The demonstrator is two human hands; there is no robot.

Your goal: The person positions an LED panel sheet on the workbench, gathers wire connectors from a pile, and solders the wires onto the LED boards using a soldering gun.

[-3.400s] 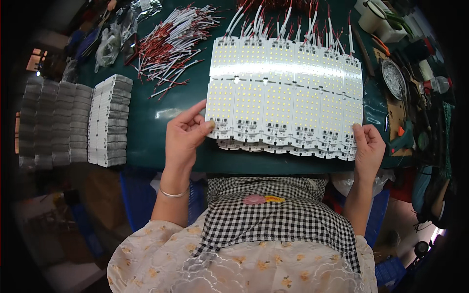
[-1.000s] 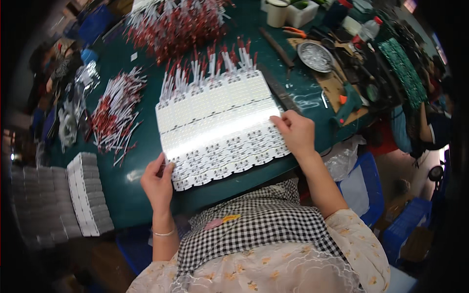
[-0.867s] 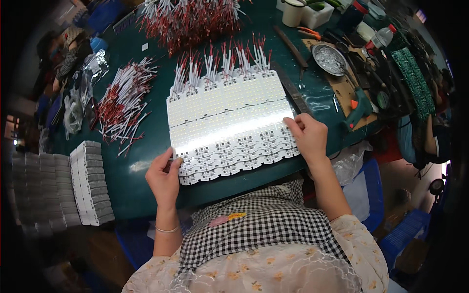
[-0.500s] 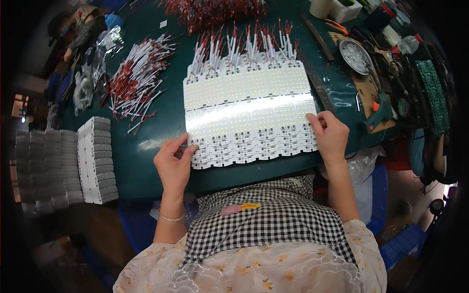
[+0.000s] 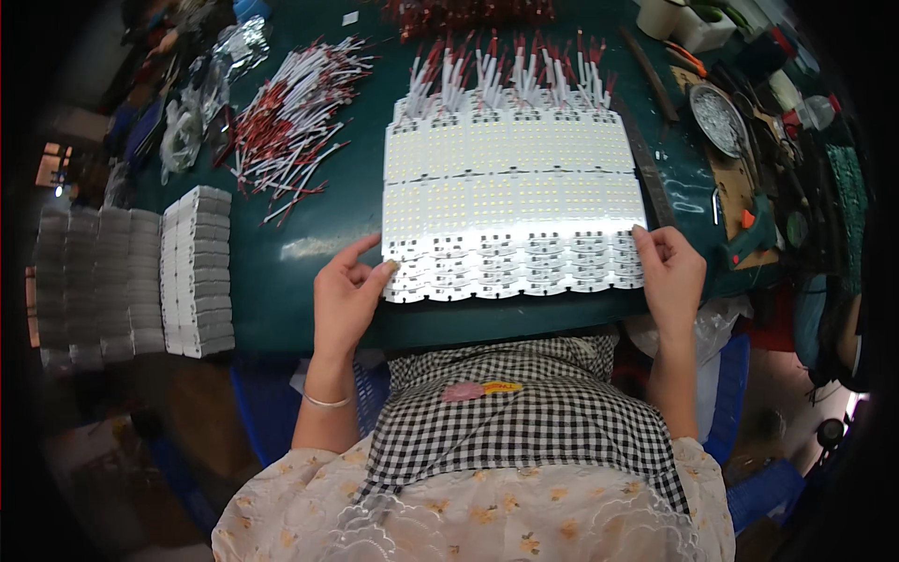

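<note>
Overlapping white LED circuit boards (image 5: 515,192) lie on the green tabletop in front of me, staggered in rows toward the near edge. White and red wires (image 5: 529,80) stick up in bunches along their far edge. My left hand (image 5: 345,298) grips the boards' near left corner between thumb and fingers. At the right edge, my right hand (image 5: 672,276) holds them the same way, thumb on top. The undersides of the boards and some fingertips are hidden.
Loose red and white wires (image 5: 295,112) lie to the left, more (image 5: 468,17) at the back. Stacked boards (image 5: 197,272) stand at the left edge. A metal bar (image 5: 651,178), a bowl of small pieces (image 5: 719,120) and a green glue gun (image 5: 754,239) are on the right.
The whole scene has shifted right and up in the picture as my view moved. The bright glare on the boards sits lower. Both hands keep their grip on the edges.
</note>
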